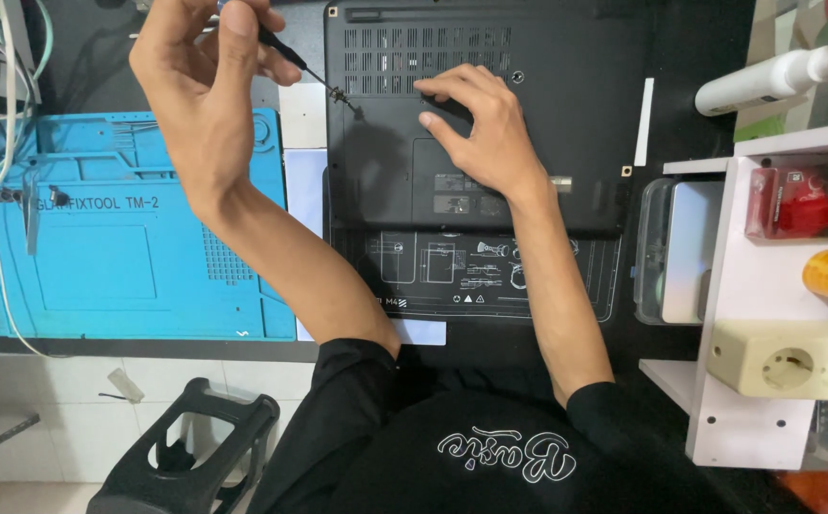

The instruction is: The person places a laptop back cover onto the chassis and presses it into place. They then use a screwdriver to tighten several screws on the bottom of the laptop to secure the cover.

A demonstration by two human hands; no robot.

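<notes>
Screwdriver [285,49] gripped in raised left hand [206,71]; right hand [480,119] fingers spread on laptop [566,124].

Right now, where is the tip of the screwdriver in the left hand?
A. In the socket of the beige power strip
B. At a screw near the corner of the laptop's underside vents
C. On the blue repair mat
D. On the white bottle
B: the left hand holds the screwdriver with its tip at a screw by the vent corner of the upturned laptop, which the right hand steadies.
</notes>
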